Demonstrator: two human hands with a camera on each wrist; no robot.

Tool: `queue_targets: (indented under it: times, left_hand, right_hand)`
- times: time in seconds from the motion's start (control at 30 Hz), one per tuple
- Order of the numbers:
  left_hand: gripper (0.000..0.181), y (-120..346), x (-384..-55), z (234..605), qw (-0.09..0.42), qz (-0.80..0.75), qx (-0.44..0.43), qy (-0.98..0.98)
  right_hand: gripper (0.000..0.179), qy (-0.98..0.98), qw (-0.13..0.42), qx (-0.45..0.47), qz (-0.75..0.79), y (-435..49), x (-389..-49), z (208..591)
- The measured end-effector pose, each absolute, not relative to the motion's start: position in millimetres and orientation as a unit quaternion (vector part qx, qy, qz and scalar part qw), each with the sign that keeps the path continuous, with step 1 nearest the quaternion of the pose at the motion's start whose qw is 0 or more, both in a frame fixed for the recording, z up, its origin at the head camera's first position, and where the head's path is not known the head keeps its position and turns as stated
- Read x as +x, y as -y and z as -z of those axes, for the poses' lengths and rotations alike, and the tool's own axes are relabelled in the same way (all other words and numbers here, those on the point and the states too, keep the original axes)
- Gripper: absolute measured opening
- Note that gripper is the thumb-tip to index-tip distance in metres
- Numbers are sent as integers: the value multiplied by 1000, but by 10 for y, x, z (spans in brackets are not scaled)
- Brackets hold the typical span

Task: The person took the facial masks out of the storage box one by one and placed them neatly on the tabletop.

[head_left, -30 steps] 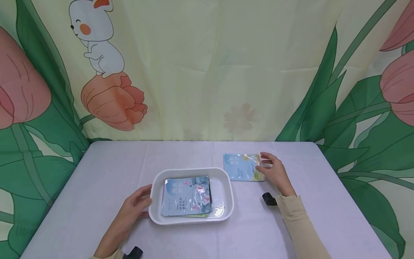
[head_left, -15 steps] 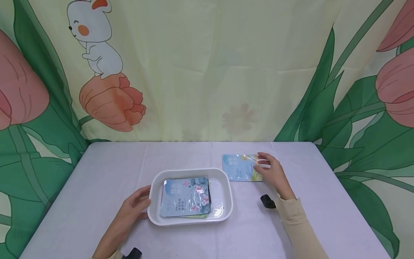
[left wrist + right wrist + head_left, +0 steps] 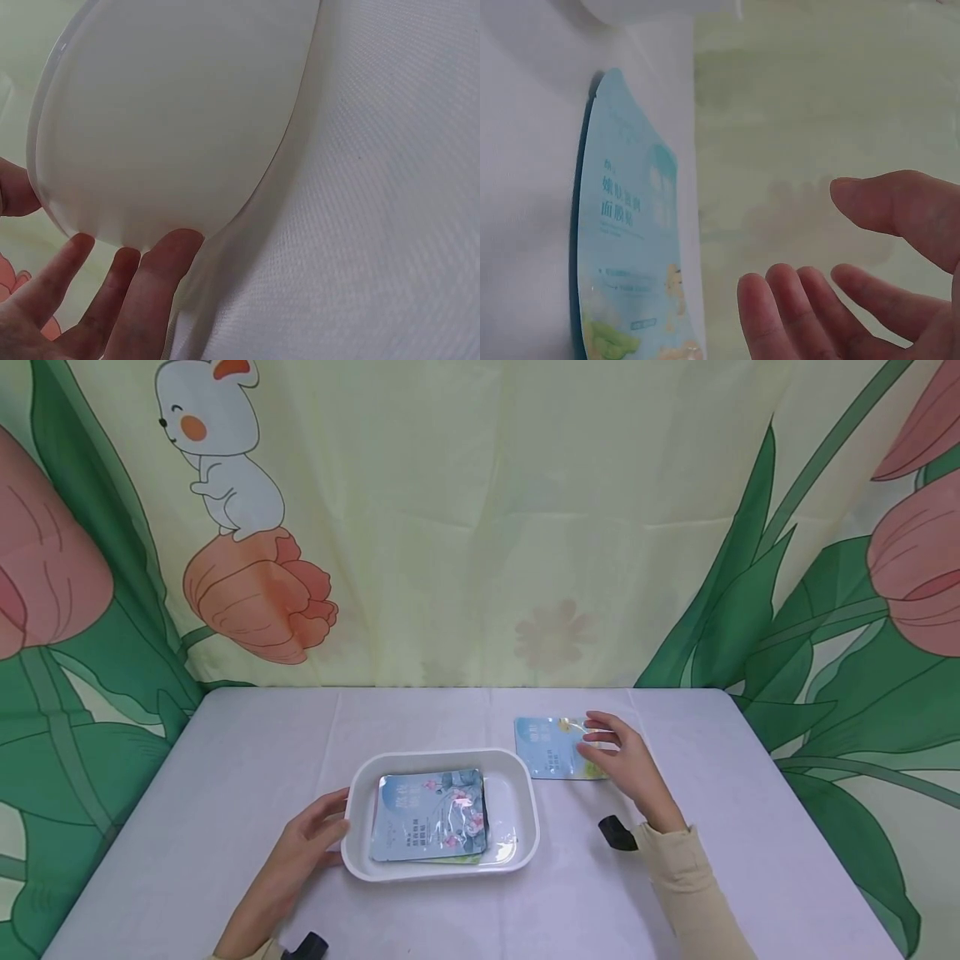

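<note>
A white plastic tray (image 3: 512, 810) stands on the table with a stack of flat foil packets in it. The top one is a blue packet (image 3: 420, 818) with pink flowers, and a green edge shows beneath. My left hand (image 3: 303, 839) touches the tray's left end, its fingertips (image 3: 174, 244) against the outer wall. Behind the tray's right corner lies a light-blue face mask packet (image 3: 546, 750) with yellow and green pictures. My right hand (image 3: 630, 768) hovers over that packet's right end, fingers and thumb spread, nothing between them in the right wrist view.
A white cloth covers the table (image 3: 420, 935), whose back edge meets a printed curtain (image 3: 450, 527) with tulips and a rabbit. Black wrist devices (image 3: 617, 833) show at both sleeves.
My right hand has shifted slightly left over the light-blue packet, covering more of its right end. The left hand and the tray hold their places.
</note>
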State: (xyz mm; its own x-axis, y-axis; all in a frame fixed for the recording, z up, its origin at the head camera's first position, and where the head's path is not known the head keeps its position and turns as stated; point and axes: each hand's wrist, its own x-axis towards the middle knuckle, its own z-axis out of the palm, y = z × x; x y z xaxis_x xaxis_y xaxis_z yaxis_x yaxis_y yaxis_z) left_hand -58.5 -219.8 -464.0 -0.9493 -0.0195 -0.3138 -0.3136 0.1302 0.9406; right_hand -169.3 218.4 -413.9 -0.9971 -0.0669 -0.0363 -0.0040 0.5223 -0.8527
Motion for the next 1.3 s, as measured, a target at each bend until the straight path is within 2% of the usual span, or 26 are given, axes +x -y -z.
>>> queue_targets:
  times: [0.83, 1.3]
  left_hand:
    - [56, 2196, -574, 4642, 109, -651, -106, -743]
    - [56, 2197, -578, 4625, 110, -648, -104, -747]
  right_hand:
    - [58, -843, 38, -114, 524, -1891, -1338, 3887]
    - [56, -841, 43, -133, 523, -1724, -1205, 3850]
